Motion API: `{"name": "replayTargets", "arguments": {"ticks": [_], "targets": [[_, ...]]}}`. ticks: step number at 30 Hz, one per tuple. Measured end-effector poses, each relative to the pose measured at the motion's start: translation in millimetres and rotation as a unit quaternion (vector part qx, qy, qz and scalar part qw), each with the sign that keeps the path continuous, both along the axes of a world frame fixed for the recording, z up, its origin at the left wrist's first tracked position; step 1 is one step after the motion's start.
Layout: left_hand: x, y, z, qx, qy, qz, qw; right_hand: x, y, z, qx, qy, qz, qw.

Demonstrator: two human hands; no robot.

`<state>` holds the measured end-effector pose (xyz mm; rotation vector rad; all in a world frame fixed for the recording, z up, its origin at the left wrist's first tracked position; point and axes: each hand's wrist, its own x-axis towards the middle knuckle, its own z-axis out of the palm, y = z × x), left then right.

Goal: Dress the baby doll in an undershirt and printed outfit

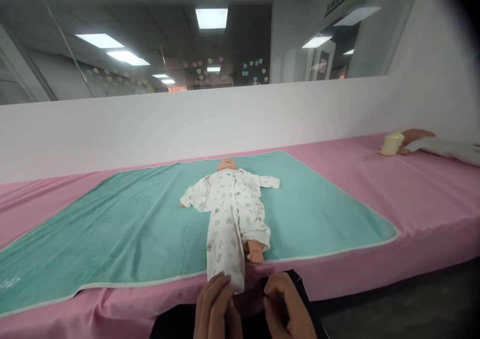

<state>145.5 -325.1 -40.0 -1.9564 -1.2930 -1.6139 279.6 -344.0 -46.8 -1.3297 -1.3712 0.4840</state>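
Observation:
A baby doll lies on its back on a teal mat, head toward the wall, dressed in a white printed romper. One trouser leg hangs empty and long over the mat's near edge; the doll's other bare foot sticks out. My left hand has its fingers pressed together on the cuff of the empty trouser leg. My right hand is curled closed just right of that cuff, apart from the doll; what it holds, if anything, is hidden.
The mat lies on a long pink-covered bench against a white wall. At the far right rest a cream bottle and another doll with white cloth. Dark floor shows at lower right.

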Motion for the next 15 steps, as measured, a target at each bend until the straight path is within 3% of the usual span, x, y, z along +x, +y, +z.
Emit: {"name": "replayTargets", "arguments": {"ticks": [3, 5, 9, 15], "targets": [[4.6, 17.8, 18.0, -0.091, 0.078, -0.098, 0.988, 20.9, 6.8, 15.8, -0.004, -0.022, 0.015, 1.000], [9.3, 32.8, 30.4, -0.165, 0.135, -0.127, 0.969, 32.2, 14.4, 22.5, -0.004, -0.066, 0.044, 0.997], [20.8, 59.1, 48.8, -0.239, 0.207, -0.086, 0.945, 42.3, 34.2, 23.9, 0.001, -0.152, 0.033, 0.988], [27.8, 81.8, 59.2, -0.253, 0.296, -0.072, 0.918, 41.2, 71.6, 25.1, -0.036, -0.198, -0.014, 0.980]]}}
